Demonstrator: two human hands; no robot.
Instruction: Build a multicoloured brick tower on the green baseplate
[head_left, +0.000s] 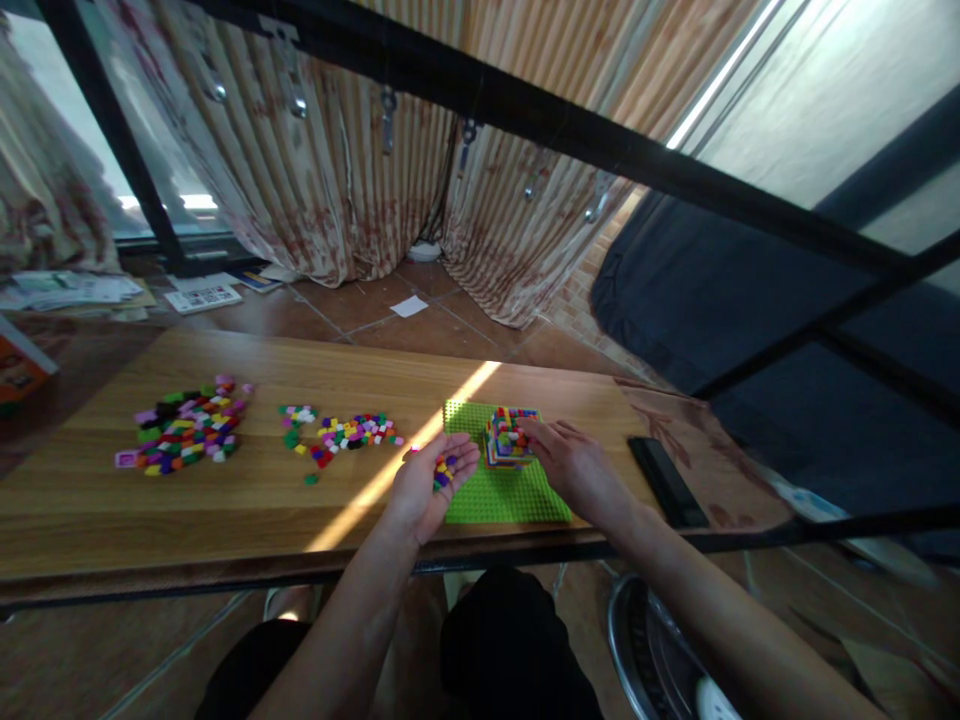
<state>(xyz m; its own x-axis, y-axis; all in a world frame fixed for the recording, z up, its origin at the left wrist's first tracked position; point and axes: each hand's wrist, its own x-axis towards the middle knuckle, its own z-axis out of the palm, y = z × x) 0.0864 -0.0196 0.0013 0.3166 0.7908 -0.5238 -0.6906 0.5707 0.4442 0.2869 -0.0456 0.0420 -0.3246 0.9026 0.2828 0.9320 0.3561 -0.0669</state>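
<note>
L hand (433, 485) w/ bricks (444, 472) — R hand (577, 470) at brick structure (510, 438), baseplate (499, 498) nr table edge

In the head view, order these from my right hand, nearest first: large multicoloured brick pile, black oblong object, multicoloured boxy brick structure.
1. Brick structure: at your right hand's fingertips.
2. Black object: right side.
3. Large brick pile: far left.
</note>
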